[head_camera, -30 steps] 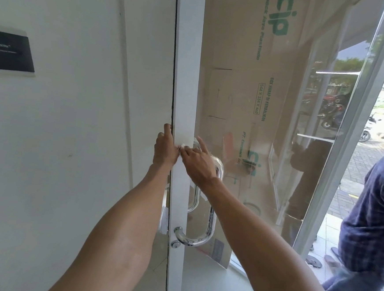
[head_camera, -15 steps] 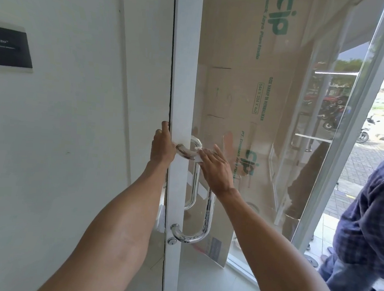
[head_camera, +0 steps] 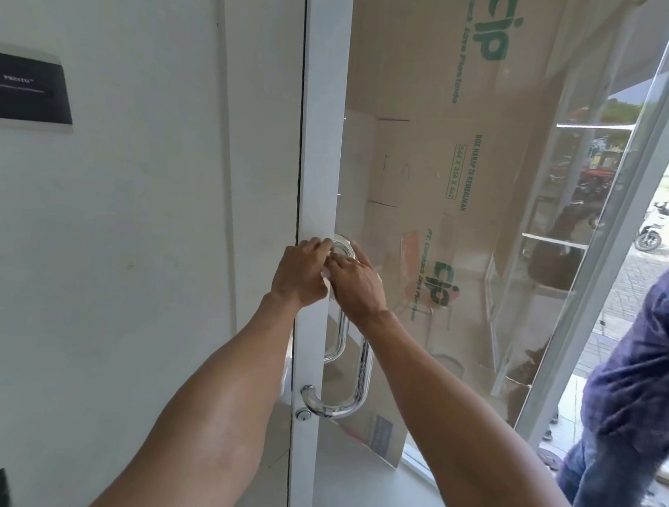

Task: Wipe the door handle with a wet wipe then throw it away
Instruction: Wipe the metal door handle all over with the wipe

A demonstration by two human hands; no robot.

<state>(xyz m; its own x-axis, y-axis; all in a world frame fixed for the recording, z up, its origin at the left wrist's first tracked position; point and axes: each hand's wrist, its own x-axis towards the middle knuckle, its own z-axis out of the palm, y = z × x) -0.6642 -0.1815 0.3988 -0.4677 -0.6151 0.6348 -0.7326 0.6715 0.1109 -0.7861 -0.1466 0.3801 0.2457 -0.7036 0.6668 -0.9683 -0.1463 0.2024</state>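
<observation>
A chrome U-shaped door handle (head_camera: 361, 379) is fixed to the white frame of a glass door (head_camera: 321, 140). Both hands meet at the handle's upper bend. My left hand (head_camera: 301, 274) lies on the door frame, fingers curled toward the top of the handle. My right hand (head_camera: 356, 283) presses a small white wet wipe (head_camera: 328, 273) against the handle's top; only a sliver of the wipe shows between the two hands. A second chrome handle (head_camera: 340, 334) shows behind the glass.
A white wall (head_camera: 126, 237) with a black plaque (head_camera: 22, 86) is on the left. Cardboard with green print (head_camera: 450, 182) leans behind the glass. A person in a dark blue shirt (head_camera: 643, 377) stands at the right, by the open doorway.
My left hand has shifted right from the frame's edge onto the handle's top. My right hand has moved back left with the wipe, meeting the left hand.
</observation>
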